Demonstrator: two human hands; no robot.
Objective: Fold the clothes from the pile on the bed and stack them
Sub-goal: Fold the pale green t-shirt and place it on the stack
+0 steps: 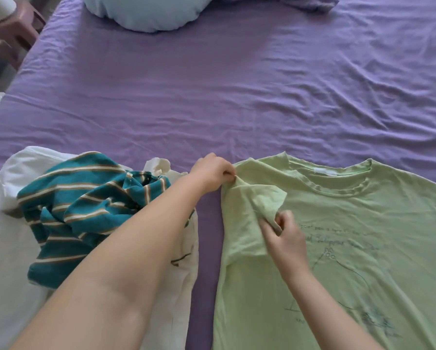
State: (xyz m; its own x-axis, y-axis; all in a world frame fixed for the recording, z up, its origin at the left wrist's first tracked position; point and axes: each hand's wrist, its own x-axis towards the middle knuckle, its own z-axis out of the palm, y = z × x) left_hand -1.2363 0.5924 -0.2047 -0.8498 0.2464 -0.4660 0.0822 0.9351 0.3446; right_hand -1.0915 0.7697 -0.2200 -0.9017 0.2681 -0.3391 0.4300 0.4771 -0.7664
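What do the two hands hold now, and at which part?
Both hold the green T-shirt by one sleeve: the left hand pinches it near the shoulder, the right hand pinches its folded-in end.

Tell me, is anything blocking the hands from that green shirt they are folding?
No. Both hands are already on the green T-shirt: the left hand pinches its shoulder edge, and the right hand pinches the sleeve folded over the front. The pile of unfolded clothes lies apart, under the left forearm.

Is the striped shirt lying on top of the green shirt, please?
No, the striped shirt lies on white clothes, apart from the green shirt.
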